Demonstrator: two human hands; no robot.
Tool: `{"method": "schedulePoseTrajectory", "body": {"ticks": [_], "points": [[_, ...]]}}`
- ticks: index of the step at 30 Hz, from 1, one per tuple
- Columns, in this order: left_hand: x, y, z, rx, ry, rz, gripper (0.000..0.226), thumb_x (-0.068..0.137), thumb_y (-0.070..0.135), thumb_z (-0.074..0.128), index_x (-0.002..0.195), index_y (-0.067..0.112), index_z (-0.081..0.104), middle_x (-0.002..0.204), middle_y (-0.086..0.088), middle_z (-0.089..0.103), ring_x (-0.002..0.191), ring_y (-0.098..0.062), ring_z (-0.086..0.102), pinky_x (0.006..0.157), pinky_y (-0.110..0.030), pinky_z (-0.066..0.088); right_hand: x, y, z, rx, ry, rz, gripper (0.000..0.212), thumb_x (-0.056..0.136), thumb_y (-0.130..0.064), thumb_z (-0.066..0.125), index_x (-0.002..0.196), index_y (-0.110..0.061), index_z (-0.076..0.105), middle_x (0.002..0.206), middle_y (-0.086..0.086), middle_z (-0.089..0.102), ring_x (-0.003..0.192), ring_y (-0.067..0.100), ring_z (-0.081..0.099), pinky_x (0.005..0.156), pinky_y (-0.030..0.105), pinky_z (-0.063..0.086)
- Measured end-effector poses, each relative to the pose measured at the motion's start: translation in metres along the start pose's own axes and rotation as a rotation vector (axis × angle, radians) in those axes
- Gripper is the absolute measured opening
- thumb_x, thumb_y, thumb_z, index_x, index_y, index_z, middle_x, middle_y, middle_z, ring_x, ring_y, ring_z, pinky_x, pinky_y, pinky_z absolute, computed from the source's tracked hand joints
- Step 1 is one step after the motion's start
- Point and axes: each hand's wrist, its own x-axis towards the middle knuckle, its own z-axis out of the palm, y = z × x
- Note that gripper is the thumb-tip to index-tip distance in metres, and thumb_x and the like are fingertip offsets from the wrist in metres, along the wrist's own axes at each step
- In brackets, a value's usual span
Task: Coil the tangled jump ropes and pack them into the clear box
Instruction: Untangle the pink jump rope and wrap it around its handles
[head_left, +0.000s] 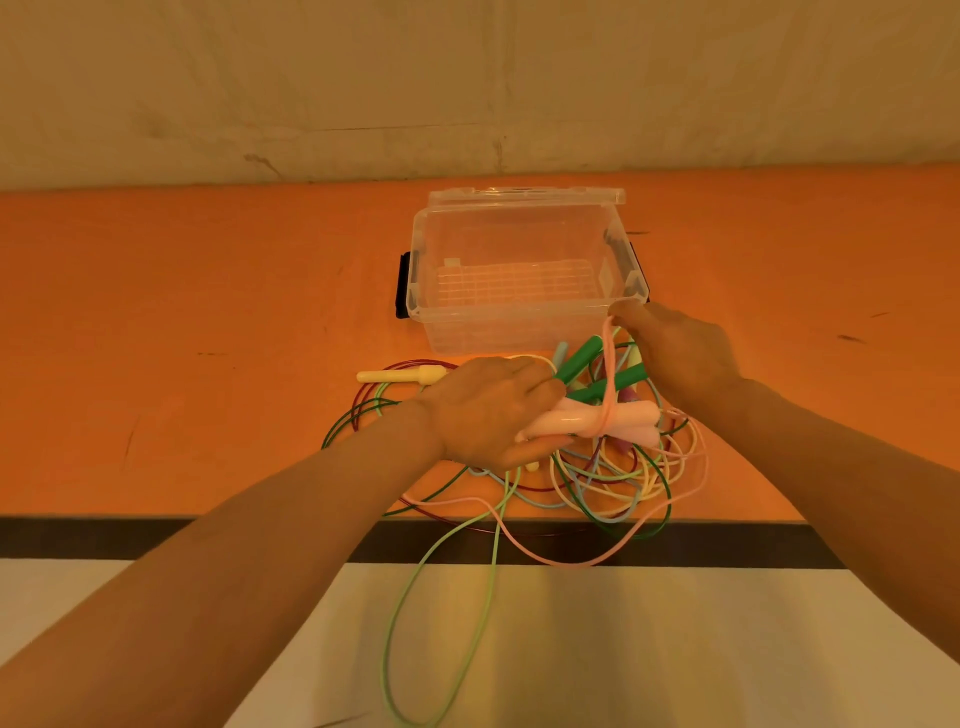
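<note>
Head view: the left hand (488, 410) grips the pink handles (597, 418); the right hand (675, 353) pinches the pink cord (607, 374) beside the empty clear box (519, 270). Pulling could tighten the tangled ropes (613, 483) on the tabletop (208, 338).

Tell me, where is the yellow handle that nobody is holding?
In the head view, the yellow handle lies on the orange table, just left of the left hand and in front of the clear box's left corner.

Orange table (208, 312); clear box (519, 322) with black latches (402, 285) — pink handles (597, 418) bound in pink cord (607, 364), green handles (582, 358), a cream handle (400, 375), and light-green (415, 597), dark-red (363, 395) cords.
</note>
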Motion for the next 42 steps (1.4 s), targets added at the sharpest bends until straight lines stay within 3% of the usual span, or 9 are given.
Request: {"method": "schedulePoseTrajectory", "body": {"ticks": [10, 15, 17, 19, 21, 27, 30, 36, 42], "points": [[-0.006, -0.008, 0.001, 0.133, -0.013, 0.022, 0.054, 0.071, 0.036, 0.07, 0.113, 0.004, 0.06, 0.107, -0.012, 0.062, 0.092, -0.028, 0.061, 0.073, -0.035, 0.048, -0.008, 0.01, 0.016, 0.228, -0.278, -0.049, 0.033, 0.103, -0.029, 0.034, 0.131, -0.031, 0.051, 0.125, 0.0, 0.06, 0.104, 0.028, 0.057, 0.079, 0.037, 0.047], [0.001, -0.008, 0.0, 0.133, 0.106, -0.012, 0.056, 0.073, 0.036, 0.07, 0.114, 0.007, 0.046, 0.105, -0.015, 0.062, 0.089, -0.03, 0.06, 0.068, -0.036, 0.048, -0.003, 0.001, 0.019, 0.437, -0.335, -0.074, 0.033, 0.097, -0.011, 0.051, 0.128, -0.021, 0.056, 0.117, -0.001, 0.061, 0.103, 0.012, 0.055, 0.077, 0.017, 0.04], [0.001, -0.012, -0.001, 0.107, 0.183, -0.066, 0.052, 0.078, 0.038, 0.067, 0.112, 0.007, 0.044, 0.102, -0.015, 0.062, 0.087, -0.03, 0.06, 0.066, -0.037, 0.049, -0.005, 0.002, 0.027, 0.479, -0.394, -0.042, 0.034, 0.093, -0.013, 0.055, 0.127, -0.021, 0.058, 0.118, -0.002, 0.062, 0.107, 0.015, 0.056, 0.092, 0.027, 0.045], [-0.002, -0.016, -0.003, 0.103, 0.236, -0.165, 0.046, 0.08, 0.037, 0.066, 0.109, 0.005, 0.049, 0.098, -0.014, 0.062, 0.084, -0.029, 0.06, 0.062, -0.037, 0.05, -0.007, 0.003, 0.035, 0.5, -0.368, 0.02, 0.029, 0.098, -0.029, 0.047, 0.123, -0.018, 0.059, 0.107, 0.005, 0.066, 0.098, 0.026, 0.061, 0.086, 0.04, 0.048], [-0.006, -0.019, -0.004, 0.134, 0.256, -0.315, 0.041, 0.082, 0.037, 0.063, 0.103, 0.003, 0.057, 0.093, -0.012, 0.062, 0.078, -0.028, 0.059, 0.057, -0.034, 0.048, -0.01, 0.0, 0.037, 0.509, -0.336, -0.007, 0.036, 0.101, -0.036, 0.037, 0.128, -0.022, 0.056, 0.099, 0.001, 0.065, 0.085, 0.023, 0.059, 0.077, 0.036, 0.046], [-0.01, -0.032, -0.008, 0.168, 0.164, -0.721, 0.041, 0.086, 0.04, 0.055, 0.096, 0.001, 0.059, 0.089, -0.016, 0.058, 0.075, -0.034, 0.058, 0.052, -0.033, 0.04, -0.006, -0.005, 0.038, 0.477, -0.28, -0.069, 0.036, 0.102, -0.032, 0.034, 0.137, -0.035, 0.044, 0.086, 0.009, 0.064, 0.075, 0.03, 0.06, 0.07, 0.045, 0.05], [-0.007, -0.034, -0.01, 0.19, 0.127, -0.802, 0.039, 0.086, 0.035, 0.063, 0.1, -0.001, 0.059, 0.095, -0.019, 0.058, 0.083, -0.037, 0.057, 0.057, -0.033, 0.035, -0.004, -0.009, 0.037, 0.478, -0.23, -0.1, 0.035, 0.102, -0.032, 0.035, 0.135, -0.033, 0.047, 0.085, 0.005, 0.063, 0.075, 0.026, 0.059, 0.071, 0.044, 0.05], [-0.007, -0.039, -0.016, 0.294, -0.058, -0.964, 0.05, 0.094, 0.047, 0.045, 0.119, 0.003, 0.049, 0.113, -0.016, 0.052, 0.101, -0.031, 0.051, 0.072, -0.039, 0.042, -0.008, -0.012, 0.03, 0.473, -0.141, -0.153, 0.034, 0.101, -0.036, 0.036, 0.128, -0.028, 0.053, 0.078, 0.002, 0.063, 0.067, 0.022, 0.056, 0.065, 0.043, 0.05], [-0.015, -0.049, -0.018, 0.408, -0.219, -1.053, 0.054, 0.094, 0.052, 0.042, 0.116, 0.003, 0.049, 0.112, -0.017, 0.054, 0.101, -0.031, 0.052, 0.07, -0.036, 0.038, -0.017, -0.008, 0.02, 0.243, -0.015, -0.399, 0.037, 0.099, -0.039, 0.04, 0.122, -0.02, 0.061, 0.101, 0.005, 0.069, 0.082, 0.029, 0.065, 0.06, 0.04, 0.053]]}}
